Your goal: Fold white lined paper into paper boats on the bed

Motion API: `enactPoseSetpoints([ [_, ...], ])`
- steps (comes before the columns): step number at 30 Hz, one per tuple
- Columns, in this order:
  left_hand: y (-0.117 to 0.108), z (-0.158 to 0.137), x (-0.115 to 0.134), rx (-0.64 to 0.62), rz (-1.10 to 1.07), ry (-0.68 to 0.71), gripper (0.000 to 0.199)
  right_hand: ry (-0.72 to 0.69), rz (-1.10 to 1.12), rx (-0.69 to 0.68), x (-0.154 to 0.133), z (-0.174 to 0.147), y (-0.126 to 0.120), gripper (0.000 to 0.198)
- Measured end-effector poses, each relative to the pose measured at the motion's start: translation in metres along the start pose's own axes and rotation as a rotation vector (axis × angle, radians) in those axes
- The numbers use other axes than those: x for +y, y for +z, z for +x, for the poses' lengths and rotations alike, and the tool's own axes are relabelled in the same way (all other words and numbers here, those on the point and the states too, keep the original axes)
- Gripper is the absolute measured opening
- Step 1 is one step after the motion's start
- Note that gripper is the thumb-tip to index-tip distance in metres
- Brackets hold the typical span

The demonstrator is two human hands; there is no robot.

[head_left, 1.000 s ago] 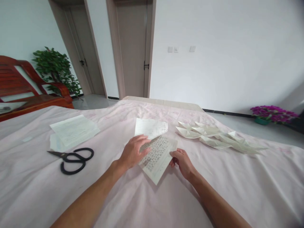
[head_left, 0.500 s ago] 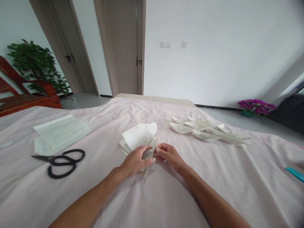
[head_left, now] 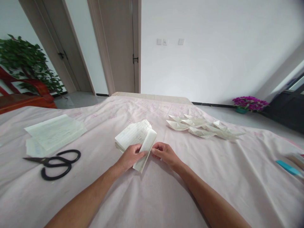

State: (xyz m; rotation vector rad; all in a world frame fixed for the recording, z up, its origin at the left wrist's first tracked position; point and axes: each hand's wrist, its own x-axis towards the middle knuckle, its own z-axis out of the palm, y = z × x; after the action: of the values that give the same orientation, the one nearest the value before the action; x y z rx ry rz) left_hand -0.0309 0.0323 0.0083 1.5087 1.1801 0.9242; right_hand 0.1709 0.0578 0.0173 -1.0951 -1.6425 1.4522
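Paper flap has swung over leftward, folded flatter; left hand grip holds it under thumb, right hand grip narrow at its right edge.

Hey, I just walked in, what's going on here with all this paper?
Someone is handling a folded paper strip with two bare hands over a pink cloth. The left hand has its thumb across the strip; the right hand has its fingertips at the right edge. Lined, written paper lies just left of the strip. Loose sheets and black-handled scissors lie farther left. Pointed folded paper shapes sit off to the right.
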Motion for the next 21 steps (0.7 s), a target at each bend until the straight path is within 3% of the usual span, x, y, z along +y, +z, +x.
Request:
enactPoseSetpoints([
  [6, 0.002, -0.002, 0.005, 0.061, 0.019, -0.013, 0.043, 0.016, -0.010, 0.006, -0.002, -0.001, 0.001, 0.037],
  [21, 0.001, -0.003, 0.011, 0.025, -0.009, -0.017, 0.040, 0.010, -0.049, -0.003, -0.003, -0.001, 0.002, 0.040],
])
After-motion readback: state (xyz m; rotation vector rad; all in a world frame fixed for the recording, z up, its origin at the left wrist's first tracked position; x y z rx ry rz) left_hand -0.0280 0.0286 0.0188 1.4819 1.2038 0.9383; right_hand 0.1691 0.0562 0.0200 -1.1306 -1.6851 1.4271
